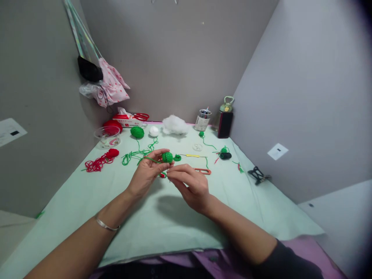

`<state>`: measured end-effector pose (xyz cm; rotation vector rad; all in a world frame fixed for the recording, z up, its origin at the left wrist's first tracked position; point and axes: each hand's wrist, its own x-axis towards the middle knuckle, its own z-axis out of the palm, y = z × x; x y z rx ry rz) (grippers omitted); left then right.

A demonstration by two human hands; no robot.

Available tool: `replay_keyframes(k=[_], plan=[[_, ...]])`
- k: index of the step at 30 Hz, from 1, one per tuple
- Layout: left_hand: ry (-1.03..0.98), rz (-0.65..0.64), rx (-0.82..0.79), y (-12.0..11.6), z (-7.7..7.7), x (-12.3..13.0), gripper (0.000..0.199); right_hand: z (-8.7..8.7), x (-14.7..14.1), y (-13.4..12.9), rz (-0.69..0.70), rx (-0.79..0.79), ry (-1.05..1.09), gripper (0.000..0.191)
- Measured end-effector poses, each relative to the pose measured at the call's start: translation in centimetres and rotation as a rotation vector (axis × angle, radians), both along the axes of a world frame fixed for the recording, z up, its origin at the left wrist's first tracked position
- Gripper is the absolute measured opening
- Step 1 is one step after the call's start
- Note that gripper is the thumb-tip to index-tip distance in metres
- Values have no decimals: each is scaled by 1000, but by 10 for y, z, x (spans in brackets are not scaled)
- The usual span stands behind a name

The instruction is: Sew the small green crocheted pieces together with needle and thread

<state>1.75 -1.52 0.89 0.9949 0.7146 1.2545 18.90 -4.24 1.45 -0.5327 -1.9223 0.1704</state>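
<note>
My left hand point(147, 170) grips a small green crocheted ball point(167, 157) between thumb and fingers, just left of the middle. A dark strand crosses the ball and runs down to my right hand point(190, 182). The fingertips of my right hand are pinched together just below the ball, on the thin dark strand; whether a needle is there too is too small to tell. A small green piece point(177, 157) lies right beside the ball. Below it, a small red and green piece point(162, 175) is partly hidden between my hands.
Behind my hands lie a green yarn ball point(137, 132), a white ball point(154, 131) and white stuffing point(174, 125). Red yarn point(100, 161) is at left. A yellow crochet hook point(192, 155), an orange tool point(205, 171), a phone point(225, 125) and a black stand point(258, 175) are right.
</note>
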Motion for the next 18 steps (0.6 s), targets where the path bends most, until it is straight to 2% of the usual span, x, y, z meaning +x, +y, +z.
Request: replay_keyframes(k=[4,13,15,18], plan=[[-26,-7,-25,0,1,-1,50,-5,1,1,19,-1,-18,23],[-62,-141,-85,-3,4,-5,41,-4,2,2,13,65,1,23],[-41,-154,-77,-2,3,-6,41,0,2,2,46,-22,65,20],[12,-183,-39,0,0,-8,41,8,5,4,121,-366,273,10]])
